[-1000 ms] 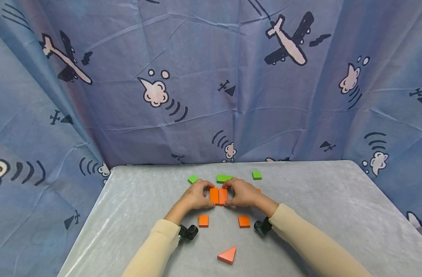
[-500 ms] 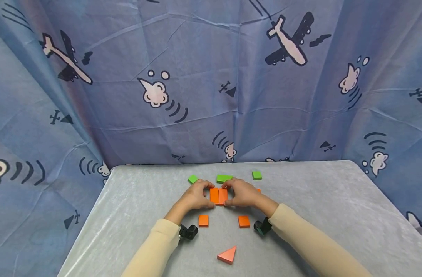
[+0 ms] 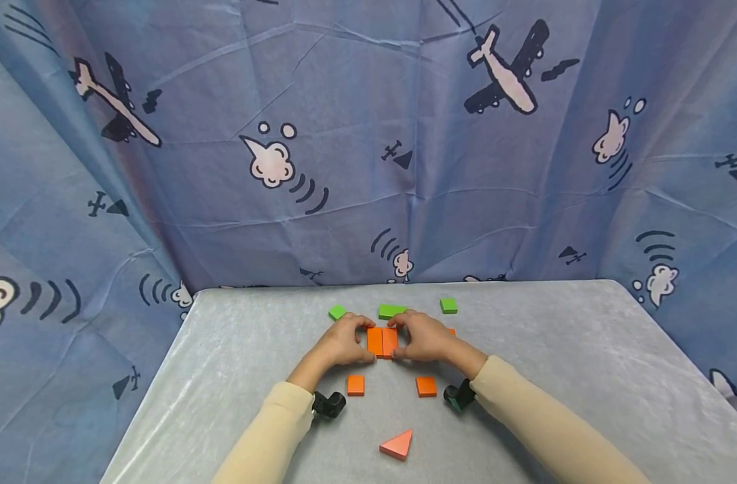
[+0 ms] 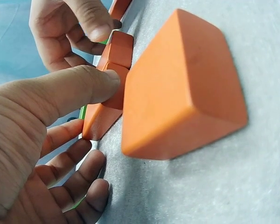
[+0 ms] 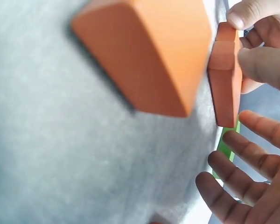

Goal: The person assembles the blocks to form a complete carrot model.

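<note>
Two oblong orange blocks lie side by side on the table, long sides together. My left hand (image 3: 343,341) grips the left oblong block (image 3: 374,341) by its ends, thumb at the near end and index finger at the far one. Mirroring it, my right hand (image 3: 425,338) holds the right oblong block (image 3: 390,341) the same way. The left wrist view shows the left thumb (image 4: 91,84) on the block's near end, the other fingers spread beyond. In the right wrist view the right thumb (image 5: 263,65) presses the near end of its block (image 5: 224,88).
Nearer the person lie two square orange blocks (image 3: 356,385), large in both wrist views, and a salmon triangular block (image 3: 397,446). Behind the hands are a long green block (image 3: 392,311) and two small green ones (image 3: 448,306). Another orange block (image 3: 452,332) is mostly hidden behind the right hand.
The seam between the two oblong blocks looks slightly tighter. Both hands stay at the same spot with the same hold, and the other blocks have not moved.
</note>
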A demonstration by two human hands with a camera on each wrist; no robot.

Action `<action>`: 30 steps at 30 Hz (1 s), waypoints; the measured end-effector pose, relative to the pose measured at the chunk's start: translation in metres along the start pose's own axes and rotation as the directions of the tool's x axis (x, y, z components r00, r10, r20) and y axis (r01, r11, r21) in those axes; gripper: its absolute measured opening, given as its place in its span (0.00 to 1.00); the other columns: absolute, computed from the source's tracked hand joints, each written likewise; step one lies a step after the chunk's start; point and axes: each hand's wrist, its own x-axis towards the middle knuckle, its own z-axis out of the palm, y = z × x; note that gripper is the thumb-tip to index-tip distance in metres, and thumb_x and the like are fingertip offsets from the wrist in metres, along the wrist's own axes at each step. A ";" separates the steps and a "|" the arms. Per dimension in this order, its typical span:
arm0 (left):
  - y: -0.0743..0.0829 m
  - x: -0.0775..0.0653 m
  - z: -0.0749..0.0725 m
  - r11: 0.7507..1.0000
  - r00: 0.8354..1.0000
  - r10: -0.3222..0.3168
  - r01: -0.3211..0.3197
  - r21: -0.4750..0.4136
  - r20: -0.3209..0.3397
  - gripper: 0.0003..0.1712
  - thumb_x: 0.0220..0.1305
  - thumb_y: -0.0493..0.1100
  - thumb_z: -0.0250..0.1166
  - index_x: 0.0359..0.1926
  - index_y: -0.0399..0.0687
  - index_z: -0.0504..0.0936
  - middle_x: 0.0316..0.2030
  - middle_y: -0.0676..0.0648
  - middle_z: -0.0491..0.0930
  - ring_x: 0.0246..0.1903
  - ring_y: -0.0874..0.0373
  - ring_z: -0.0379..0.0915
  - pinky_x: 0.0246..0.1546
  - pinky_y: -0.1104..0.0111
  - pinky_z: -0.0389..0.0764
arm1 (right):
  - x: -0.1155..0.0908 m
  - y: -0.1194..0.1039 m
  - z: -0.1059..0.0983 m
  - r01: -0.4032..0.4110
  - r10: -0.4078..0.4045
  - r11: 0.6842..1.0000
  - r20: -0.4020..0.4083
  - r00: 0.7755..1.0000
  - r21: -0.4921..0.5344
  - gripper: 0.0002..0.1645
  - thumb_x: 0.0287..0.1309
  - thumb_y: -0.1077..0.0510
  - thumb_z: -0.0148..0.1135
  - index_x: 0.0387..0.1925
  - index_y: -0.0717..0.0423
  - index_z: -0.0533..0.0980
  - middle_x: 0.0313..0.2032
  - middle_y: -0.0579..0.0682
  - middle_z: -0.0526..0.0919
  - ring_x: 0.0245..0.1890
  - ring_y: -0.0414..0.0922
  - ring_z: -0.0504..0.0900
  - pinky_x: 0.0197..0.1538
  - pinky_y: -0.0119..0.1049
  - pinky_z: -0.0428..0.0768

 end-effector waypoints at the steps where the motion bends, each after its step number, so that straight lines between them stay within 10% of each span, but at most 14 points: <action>1: 0.000 0.000 0.000 1.000 1.000 0.003 -0.003 0.000 -0.001 0.35 0.40 0.45 0.78 0.54 0.50 0.79 0.44 0.48 0.73 0.34 0.59 0.69 0.36 0.68 0.72 | -0.001 0.000 -0.001 0.004 -0.004 1.000 -0.003 1.000 0.004 0.31 0.42 0.49 0.75 0.52 0.51 0.78 0.46 0.51 0.80 0.43 0.46 0.77 0.50 0.45 0.77; 30: -0.002 -0.003 0.000 1.000 1.000 -0.007 0.007 -0.011 -0.002 0.32 0.45 0.44 0.76 0.55 0.51 0.78 0.48 0.48 0.74 0.34 0.59 0.69 0.36 0.67 0.72 | -0.046 0.026 -0.032 0.006 -0.006 1.000 -0.139 0.990 -0.003 0.29 0.50 0.48 0.68 0.54 0.53 0.77 0.50 0.55 0.81 0.40 0.49 0.81 0.43 0.45 0.80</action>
